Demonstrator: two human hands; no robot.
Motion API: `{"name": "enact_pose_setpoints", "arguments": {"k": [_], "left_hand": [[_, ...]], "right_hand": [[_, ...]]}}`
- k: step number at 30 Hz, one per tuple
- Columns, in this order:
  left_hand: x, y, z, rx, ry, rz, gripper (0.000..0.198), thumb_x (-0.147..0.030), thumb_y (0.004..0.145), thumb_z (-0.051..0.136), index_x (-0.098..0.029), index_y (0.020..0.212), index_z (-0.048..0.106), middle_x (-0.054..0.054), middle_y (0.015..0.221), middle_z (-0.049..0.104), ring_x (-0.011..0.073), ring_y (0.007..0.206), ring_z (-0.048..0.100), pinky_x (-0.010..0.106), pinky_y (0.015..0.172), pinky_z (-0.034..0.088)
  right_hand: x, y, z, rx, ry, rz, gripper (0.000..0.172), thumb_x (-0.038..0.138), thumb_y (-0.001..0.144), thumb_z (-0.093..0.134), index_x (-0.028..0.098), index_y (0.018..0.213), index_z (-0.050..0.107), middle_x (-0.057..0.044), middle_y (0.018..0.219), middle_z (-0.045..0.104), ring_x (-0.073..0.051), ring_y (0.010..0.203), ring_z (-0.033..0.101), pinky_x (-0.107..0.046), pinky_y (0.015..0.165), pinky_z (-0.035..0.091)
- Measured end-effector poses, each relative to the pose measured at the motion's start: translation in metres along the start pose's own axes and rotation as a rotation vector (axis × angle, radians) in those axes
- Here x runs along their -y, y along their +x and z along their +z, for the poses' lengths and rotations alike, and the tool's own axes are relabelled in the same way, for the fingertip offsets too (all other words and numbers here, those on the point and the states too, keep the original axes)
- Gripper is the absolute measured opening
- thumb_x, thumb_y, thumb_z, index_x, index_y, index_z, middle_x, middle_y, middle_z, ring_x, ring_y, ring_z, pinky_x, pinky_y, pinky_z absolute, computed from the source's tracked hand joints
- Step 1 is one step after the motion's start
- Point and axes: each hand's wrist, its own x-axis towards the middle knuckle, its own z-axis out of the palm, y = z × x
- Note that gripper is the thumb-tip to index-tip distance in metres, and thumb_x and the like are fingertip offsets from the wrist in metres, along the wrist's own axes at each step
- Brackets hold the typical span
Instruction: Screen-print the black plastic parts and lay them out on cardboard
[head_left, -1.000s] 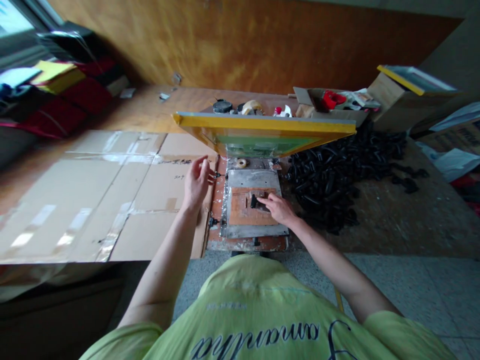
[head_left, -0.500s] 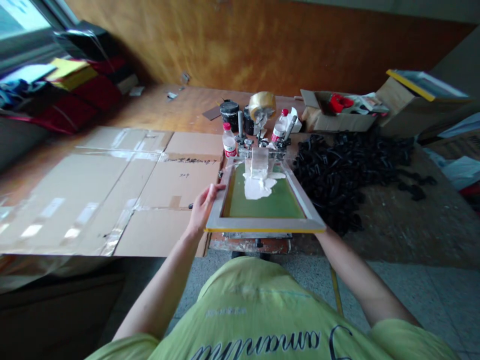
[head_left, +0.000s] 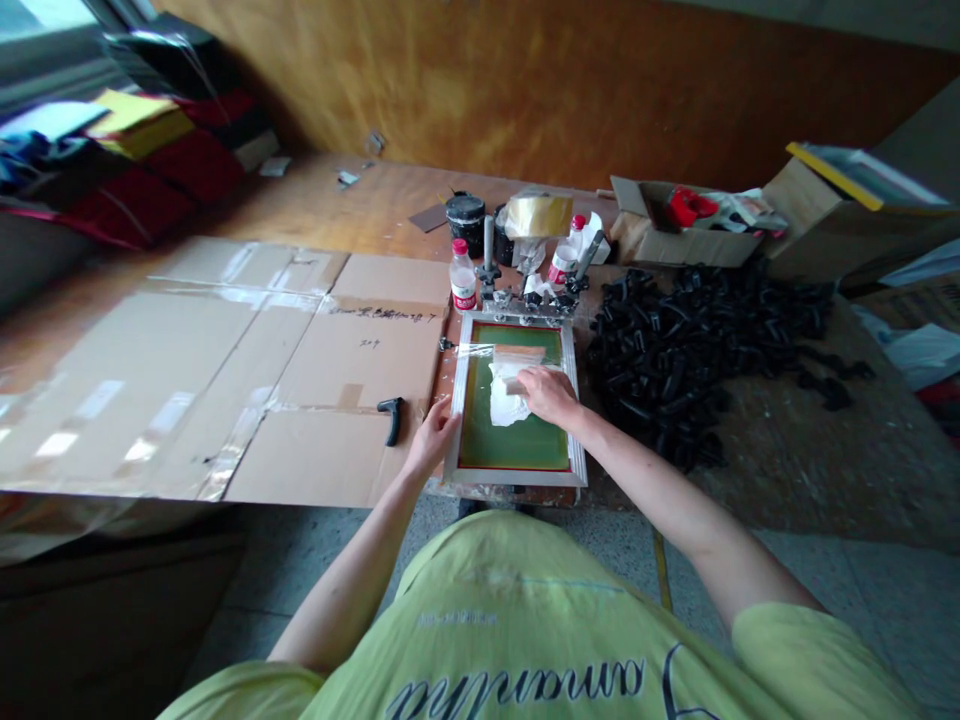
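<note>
A silk-screen frame (head_left: pixel 577 440) with a green mesh lies flat below the metal clamp (head_left: pixel 529 308). My left hand (head_left: pixel 435 437) grips the left side of the frame near its front corner. White ink (head_left: pixel 510 408) is pooled on the mesh. Over that ink, my right hand (head_left: pixel 551 395) is closed on a small pale scraper (head_left: pixel 513 386); its lower part merges with the ink. Just beyond the fingers, a wooden-edged squeegee (head_left: pixel 519 354) wrapped in clear film rests on the mesh. Left of my left hand, a black curved plastic piece (head_left: pixel 391 420) lies on the cardboard.
Flattened cardboard (head_left: pixel 300 380) covers the table's left side. A heap of black plastic parts (head_left: pixel 667 350) lies to the right. Behind the clamp stand a bottle (head_left: pixel 463 278), a black tub (head_left: pixel 465 222) and a tape roll (head_left: pixel 538 215). An open carton (head_left: pixel 697 245) sits back right.
The screen frame has come down from a raised tilt to flat. My right hand has left its right edge and moved onto the scraper over the ink. The black curved piece is now uncovered.
</note>
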Motion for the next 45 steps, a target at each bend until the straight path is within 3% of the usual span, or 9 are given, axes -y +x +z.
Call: {"name": "enact_pose_setpoints", "arguments": {"k": [5, 19, 23, 27, 31, 34, 38, 42, 45], "left_hand": [[0.005, 0.001, 0.001, 0.022, -0.005, 0.002, 0.068, -0.055, 0.08, 0.062, -0.018, 0.137, 0.056, -0.001, 0.073, 0.065, 0.0149, 0.064, 0.057, 0.024, 0.059, 0.04], [-0.019, -0.008, -0.008, 0.068, -0.146, -0.038, 0.079, -0.058, 0.073, 0.068, -0.014, 0.137, 0.054, -0.002, 0.066, 0.061, 0.0113, 0.054, 0.05, 0.021, 0.049, 0.034], [-0.055, -0.018, -0.02, 0.071, -0.258, -0.026, 0.076, -0.058, 0.073, 0.071, -0.019, 0.137, 0.056, -0.003, 0.067, 0.06, 0.0097, 0.051, 0.048, 0.021, 0.048, 0.033], [-0.114, -0.016, -0.025, -0.035, -0.405, 0.143, 0.055, -0.068, 0.083, 0.056, -0.018, 0.1, 0.071, 0.002, 0.069, 0.062, 0.0123, 0.056, 0.053, 0.023, 0.049, 0.041], [-0.178, 0.01, -0.024, -0.076, -0.531, 0.407, 0.053, -0.067, 0.09, 0.047, -0.021, 0.105, 0.066, 0.006, 0.084, 0.068, 0.0167, 0.077, 0.065, 0.025, 0.06, 0.052], [-0.207, 0.03, -0.022, -0.048, -0.536, 0.471, 0.054, -0.066, 0.093, 0.04, -0.02, 0.111, 0.061, 0.007, 0.088, 0.069, 0.0164, 0.083, 0.068, 0.026, 0.067, 0.054], [-0.185, 0.015, -0.002, -0.112, -0.585, 0.37, 0.057, -0.07, 0.09, 0.043, -0.021, 0.118, 0.055, 0.008, 0.095, 0.069, 0.0156, 0.083, 0.068, 0.026, 0.068, 0.054], [-0.118, -0.039, 0.041, 0.327, -0.465, -0.203, 0.066, -0.074, 0.075, 0.062, -0.017, 0.108, 0.06, 0.014, 0.099, 0.072, 0.024, 0.086, 0.069, 0.033, 0.066, 0.056], [-0.077, -0.064, 0.06, 0.419, -0.525, -0.359, 0.062, -0.075, 0.077, 0.058, -0.018, 0.099, 0.06, 0.013, 0.094, 0.072, 0.0246, 0.089, 0.069, 0.035, 0.071, 0.056]], "right_hand": [[-0.007, -0.029, -0.015, 0.16, -0.037, -0.207, 0.023, 0.007, 0.083, 0.057, 0.021, 0.096, 0.069, -0.003, 0.097, 0.072, -0.019, 0.09, 0.064, -0.027, 0.07, 0.042], [0.004, -0.003, -0.023, -0.075, 0.049, 0.023, 0.029, 0.032, 0.088, 0.068, 0.027, 0.116, 0.067, -0.003, 0.107, 0.074, -0.021, 0.092, 0.068, -0.03, 0.075, 0.05], [-0.019, 0.032, -0.062, -0.264, 0.065, 0.171, 0.059, 0.034, 0.088, 0.069, 0.029, 0.144, 0.05, -0.005, 0.115, 0.071, -0.022, 0.095, 0.067, -0.033, 0.083, 0.051], [-0.081, 0.018, -0.08, -0.511, 0.16, 0.413, 0.043, 0.038, 0.098, 0.05, 0.017, 0.135, 0.055, -0.008, 0.1, 0.071, -0.02, 0.089, 0.065, -0.032, 0.083, 0.048], [-0.107, -0.017, -0.042, -0.399, 0.234, 0.633, 0.031, 0.033, 0.099, 0.043, 0.013, 0.102, 0.067, -0.01, 0.09, 0.07, -0.018, 0.081, 0.062, -0.031, 0.077, 0.047], [-0.077, -0.031, 0.004, -0.198, 0.169, 0.458, 0.025, 0.041, 0.09, 0.063, 0.017, 0.086, 0.067, -0.008, 0.091, 0.069, -0.019, 0.089, 0.062, -0.03, 0.081, 0.047], [-0.025, -0.034, 0.036, 0.006, -0.023, 0.338, 0.023, 0.038, 0.094, 0.06, 0.015, 0.093, 0.065, -0.014, 0.106, 0.068, -0.025, 0.106, 0.06, -0.033, 0.088, 0.045], [0.021, -0.036, 0.038, -0.021, 0.042, 0.459, 0.024, 0.032, 0.102, 0.043, 0.015, 0.108, 0.059, -0.014, 0.101, 0.069, -0.023, 0.097, 0.063, -0.031, 0.081, 0.046], [0.052, -0.044, 0.04, -0.122, 0.075, 0.214, 0.019, 0.03, 0.102, 0.045, 0.018, 0.101, 0.06, -0.011, 0.101, 0.067, -0.023, 0.1, 0.06, -0.032, 0.086, 0.045]]}}
